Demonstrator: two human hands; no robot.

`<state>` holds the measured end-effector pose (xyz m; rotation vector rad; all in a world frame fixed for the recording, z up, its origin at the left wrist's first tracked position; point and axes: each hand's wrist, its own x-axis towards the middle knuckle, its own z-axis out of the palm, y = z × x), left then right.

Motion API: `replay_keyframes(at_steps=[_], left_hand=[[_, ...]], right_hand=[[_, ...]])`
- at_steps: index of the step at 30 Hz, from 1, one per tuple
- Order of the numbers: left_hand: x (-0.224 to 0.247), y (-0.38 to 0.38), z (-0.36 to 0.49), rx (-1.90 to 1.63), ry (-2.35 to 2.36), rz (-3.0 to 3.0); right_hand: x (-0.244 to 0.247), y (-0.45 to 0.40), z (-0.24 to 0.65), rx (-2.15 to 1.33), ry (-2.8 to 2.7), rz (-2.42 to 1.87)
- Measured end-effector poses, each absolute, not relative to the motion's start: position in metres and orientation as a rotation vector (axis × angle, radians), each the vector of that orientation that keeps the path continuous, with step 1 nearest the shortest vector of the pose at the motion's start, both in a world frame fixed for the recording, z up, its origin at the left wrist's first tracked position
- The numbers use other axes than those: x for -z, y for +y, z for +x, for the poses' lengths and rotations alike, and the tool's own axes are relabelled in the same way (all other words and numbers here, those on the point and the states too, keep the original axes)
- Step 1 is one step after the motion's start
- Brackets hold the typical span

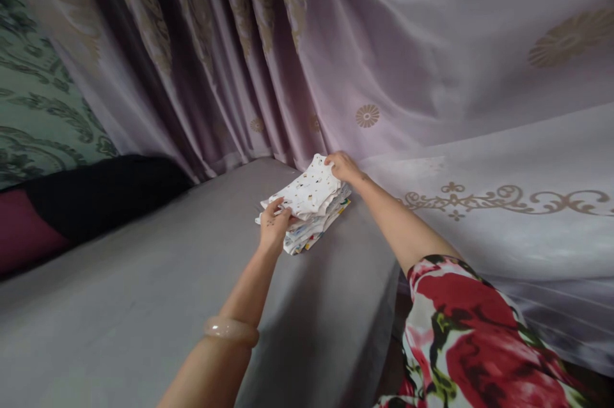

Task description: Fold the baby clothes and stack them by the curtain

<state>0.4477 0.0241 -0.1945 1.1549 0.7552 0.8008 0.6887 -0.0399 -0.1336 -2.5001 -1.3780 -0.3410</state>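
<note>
A stack of folded cloths (pixel 319 224) lies near the far end of the grey bed. On top is a white folded cloth (pixel 309 188) with small dark and tan prints, perhaps a garment. My left hand (pixel 275 222) pinches its near left corner between thumb and fingers. At the far right corner, my right hand (pixel 343 167) grips the same cloth's edge with bent fingers. Below it, the layers are white with some blue, yellow and red print. A pale bangle (pixel 231 331) circles my left forearm.
The grey bed surface (pixel 144 306) stretches to the left and front. Mauve curtains (pixel 336 62) with gold patterns hang behind and to the right. A black and maroon cushion (pixel 96 197) rests along the left, against green patterned wallpaper (pixel 38 94). The bed's edge drops off at right.
</note>
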Motion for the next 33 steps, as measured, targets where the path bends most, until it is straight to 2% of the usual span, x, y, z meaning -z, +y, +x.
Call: replay_keyframes(at_steps=[7, 17, 27, 33], left_hand=[[0.199, 0.023, 0.448, -0.778, 0.784, 1.161], [0.209, 0.024, 0.447, -0.764, 0.774, 1.310], [0.209, 0.025, 0.450, -0.726, 0.830, 1.316], [0.208, 0.024, 0.449, -0.717, 0.823, 1.300]], right_hand=[[0.151, -0.046, 0.691, 0.191, -1.303, -2.621], [0.156, -0.029, 0.665, 0.185, -1.307, -2.613], [0.179, -0.008, 0.661, -0.076, -1.325, -2.608], [0.171, -0.010, 0.657, -0.096, -1.337, -2.620]])
